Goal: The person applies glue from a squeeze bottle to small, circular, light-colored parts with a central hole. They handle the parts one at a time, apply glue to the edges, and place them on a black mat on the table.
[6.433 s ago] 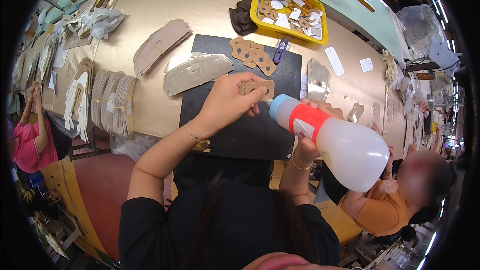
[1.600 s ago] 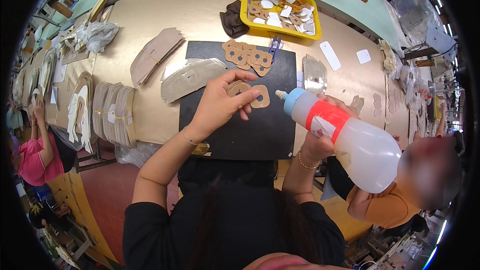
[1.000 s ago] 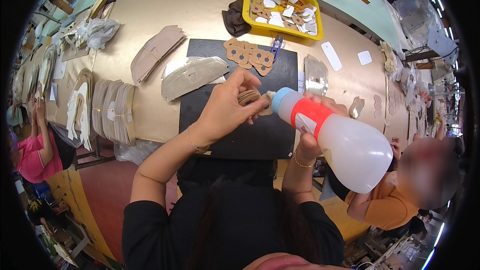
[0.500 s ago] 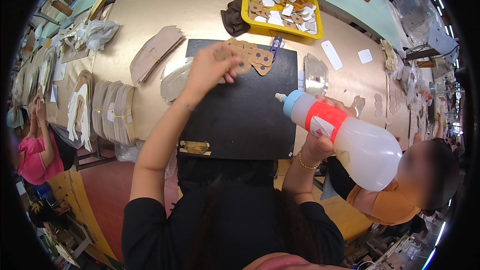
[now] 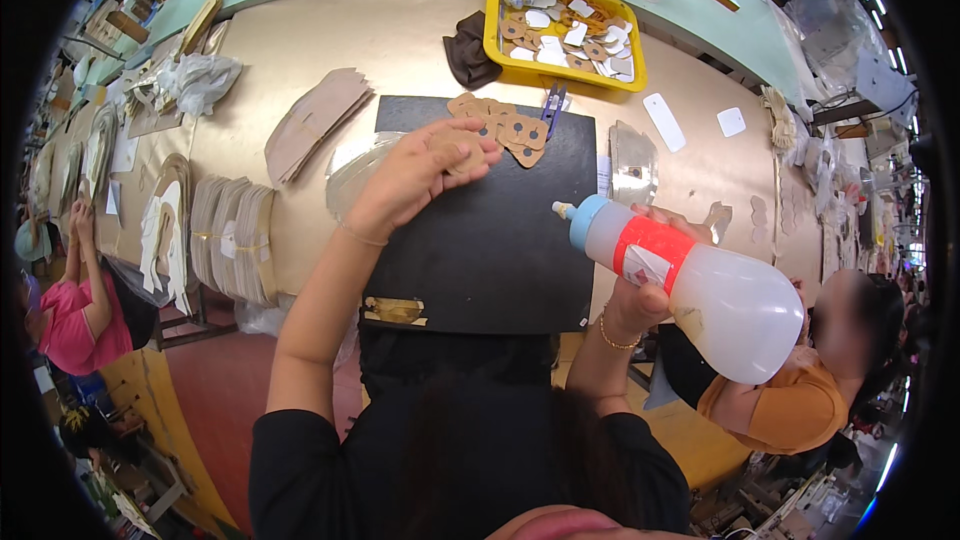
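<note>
My left hand (image 5: 418,168) is over the upper left of a black board (image 5: 480,240), palm turned partly up. Its thumb presses a small tan cut-out piece (image 5: 462,153) against the fingers. Just beyond, at the board's far edge, lie several overlapping tan pieces (image 5: 522,136) with dark round dots. A purple thread snipper (image 5: 552,108) lies beside them. Wrapped around a translucent squeeze bottle (image 5: 735,315) with a red band and light-blue cap, my right hand (image 5: 640,302) holds it tilted, nozzle pointing left above the board's right edge. Its fingers are partly hidden behind the bottle.
A yellow tray (image 5: 640,75) of tan and white pieces stands at the back, beside a dark cloth (image 5: 470,50). Stacked beige panels (image 5: 235,240) and a fanned beige pile (image 5: 318,122) lie left. Clear templates (image 5: 633,165) sit right. A person in orange (image 5: 790,405) sits close at right.
My left hand has drawn slightly back from the tan pieces and turned palm-up with the small piece in it. My right hand and the bottle have barely moved.
</note>
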`<state>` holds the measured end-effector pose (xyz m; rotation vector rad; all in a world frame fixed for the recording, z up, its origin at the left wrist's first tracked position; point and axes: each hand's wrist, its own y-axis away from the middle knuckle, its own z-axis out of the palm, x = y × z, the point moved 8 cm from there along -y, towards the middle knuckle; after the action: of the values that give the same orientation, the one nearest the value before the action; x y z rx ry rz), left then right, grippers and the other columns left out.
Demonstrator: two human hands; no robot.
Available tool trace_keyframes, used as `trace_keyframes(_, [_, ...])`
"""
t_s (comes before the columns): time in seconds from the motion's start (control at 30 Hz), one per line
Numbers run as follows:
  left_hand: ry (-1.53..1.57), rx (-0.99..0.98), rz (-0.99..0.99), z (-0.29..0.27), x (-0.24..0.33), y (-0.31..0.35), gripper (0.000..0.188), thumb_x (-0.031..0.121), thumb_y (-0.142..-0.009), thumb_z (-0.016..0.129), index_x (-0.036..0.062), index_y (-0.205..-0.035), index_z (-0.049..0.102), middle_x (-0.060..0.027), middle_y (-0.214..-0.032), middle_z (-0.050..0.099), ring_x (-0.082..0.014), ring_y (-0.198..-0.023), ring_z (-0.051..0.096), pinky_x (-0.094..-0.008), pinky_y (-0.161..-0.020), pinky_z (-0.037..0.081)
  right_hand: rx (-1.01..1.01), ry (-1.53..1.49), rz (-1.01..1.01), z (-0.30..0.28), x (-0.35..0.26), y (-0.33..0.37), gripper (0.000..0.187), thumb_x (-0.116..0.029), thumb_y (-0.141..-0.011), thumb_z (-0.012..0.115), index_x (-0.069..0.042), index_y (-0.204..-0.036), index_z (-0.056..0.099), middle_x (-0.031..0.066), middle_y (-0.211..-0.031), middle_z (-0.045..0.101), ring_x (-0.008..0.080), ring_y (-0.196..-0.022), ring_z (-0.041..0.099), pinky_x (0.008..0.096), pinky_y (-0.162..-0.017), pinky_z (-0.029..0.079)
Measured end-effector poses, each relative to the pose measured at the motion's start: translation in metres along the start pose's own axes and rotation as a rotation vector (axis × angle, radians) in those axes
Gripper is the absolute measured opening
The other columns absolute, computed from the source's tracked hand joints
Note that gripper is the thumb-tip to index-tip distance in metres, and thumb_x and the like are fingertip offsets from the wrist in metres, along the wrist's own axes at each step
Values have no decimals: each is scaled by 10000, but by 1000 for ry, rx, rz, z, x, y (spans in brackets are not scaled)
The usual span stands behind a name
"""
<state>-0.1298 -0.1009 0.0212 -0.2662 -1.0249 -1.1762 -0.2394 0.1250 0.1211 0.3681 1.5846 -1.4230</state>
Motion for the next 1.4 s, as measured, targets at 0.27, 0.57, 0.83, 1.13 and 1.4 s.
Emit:
trace_keyframes(0.27, [-327, 32, 66, 28, -4, 29, 210, 92, -840, 657, -55, -963, 570, -98, -680, 621, -140, -542, 617, -229, -479, 515, -51, -39, -73, 8, -1, 7, 859, -621, -626, 732, 23, -1116, 445, 164, -977, 550, 326, -898, 633, 422, -793, 541])
trace_keyframes(0.57, [-349, 31, 30, 50, -11, 43, 182, 72, -843, 638, -46, -970, 583, -81, -682, 616, -133, -576, 627, -241, -511, 537, -234, 192, -276, 24, -17, 8, 855, -668, -684, 619, 64, -1084, 432, 178, -933, 571, 311, -866, 630, 421, -779, 554])
trace_keyframes(0.83, [-410, -17, 22, 55, -10, 48, 211, 84, -840, 642, -39, -1003, 588, -80, -695, 625, -134, -595, 636, -240, -537, 543, -221, 78, -149, 27, -10, 7, 841, -611, -620, 730, 15, -1118, 468, 182, -999, 592, 301, -941, 627, 366, -819, 525])
trace_keyframes(1.13, [-266, 21, 12, 48, -11, 44, 256, 131, -860, 633, -61, -1024, 590, -93, -721, 629, -141, -620, 642, -244, -558, 539, -105, -15, -98, 13, -12, 9, 844, -632, -635, 714, 20, -1108, 462, 169, -959, 566, 301, -891, 635, 371, -780, 538])
trace_keyframes(1.4, [-434, 59, 82, 50, -5, 46, 248, 146, -860, 636, -44, -1015, 602, -61, -667, 613, -102, -554, 593, -220, -498, 485, -140, 4, -41, 21, -10, 14, 778, -608, -638, 740, 9, -1052, 510, 142, -950, 565, 272, -881, 622, 343, -753, 536])
